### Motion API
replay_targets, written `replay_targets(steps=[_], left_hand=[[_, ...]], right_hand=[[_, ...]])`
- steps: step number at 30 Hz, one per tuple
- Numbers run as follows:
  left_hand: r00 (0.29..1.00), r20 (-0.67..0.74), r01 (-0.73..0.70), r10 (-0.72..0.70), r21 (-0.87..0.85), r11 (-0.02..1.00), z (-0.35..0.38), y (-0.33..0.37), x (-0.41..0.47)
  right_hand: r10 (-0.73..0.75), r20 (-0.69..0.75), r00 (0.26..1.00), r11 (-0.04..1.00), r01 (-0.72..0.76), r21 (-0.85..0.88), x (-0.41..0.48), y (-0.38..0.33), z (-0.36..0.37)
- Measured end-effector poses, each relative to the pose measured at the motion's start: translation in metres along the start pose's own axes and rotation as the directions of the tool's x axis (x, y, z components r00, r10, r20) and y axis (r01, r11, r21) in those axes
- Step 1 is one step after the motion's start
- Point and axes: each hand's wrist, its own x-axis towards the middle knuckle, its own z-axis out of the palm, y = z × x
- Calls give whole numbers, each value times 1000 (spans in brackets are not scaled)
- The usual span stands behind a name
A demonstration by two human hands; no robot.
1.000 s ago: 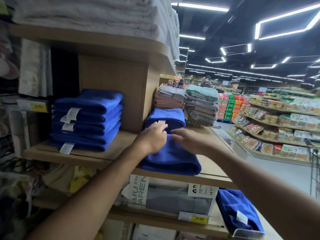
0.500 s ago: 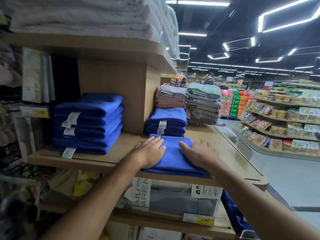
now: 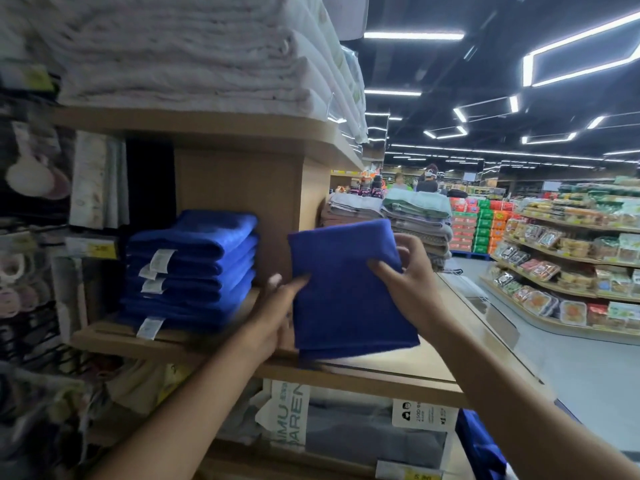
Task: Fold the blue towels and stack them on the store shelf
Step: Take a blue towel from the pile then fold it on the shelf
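A folded blue towel (image 3: pixel 349 292) is lifted off the wooden shelf (image 3: pixel 408 365) and tilted up towards me. My left hand (image 3: pixel 277 313) holds its left edge, fingers behind it and thumb up at the front. My right hand (image 3: pixel 408 278) grips its right side, fingers curled over the front. A stack of several folded blue towels (image 3: pixel 194 268) with white tags lies on the shelf to the left. The smaller blue stack behind the lifted towel is hidden.
A wooden divider (image 3: pixel 242 209) stands between the blue stack and the held towel. White towels (image 3: pixel 194 53) fill the shelf above. Grey and green towels (image 3: pixel 415 216) are stacked further back. More blue cloth (image 3: pixel 481 445) hangs low right. Food shelves (image 3: pixel 568 258) line the aisle.
Both hands were pressing the folded towel flat on the shelf; now they have taken hold of it and raised it upright, moving it left towards the divider.
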Motion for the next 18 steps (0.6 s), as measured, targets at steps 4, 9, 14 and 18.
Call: replay_targets(steps=[4, 9, 14, 18], left_hand=[[946, 271, 143, -177, 140, 980, 2, 18, 0], [970, 196, 147, -142, -13, 989, 34, 46, 30], [984, 142, 128, -104, -174, 976, 64, 73, 67], [989, 76, 146, -128, -349, 926, 81, 77, 104]], right_hand=[[1, -63, 998, 995, 5, 101, 39, -12, -8], [120, -159, 980, 983, -95, 160, 96, 8, -10], [293, -157, 943, 930, -244, 275, 155, 48, -1], [419, -59, 906, 859, -374, 349, 194, 76, 13]])
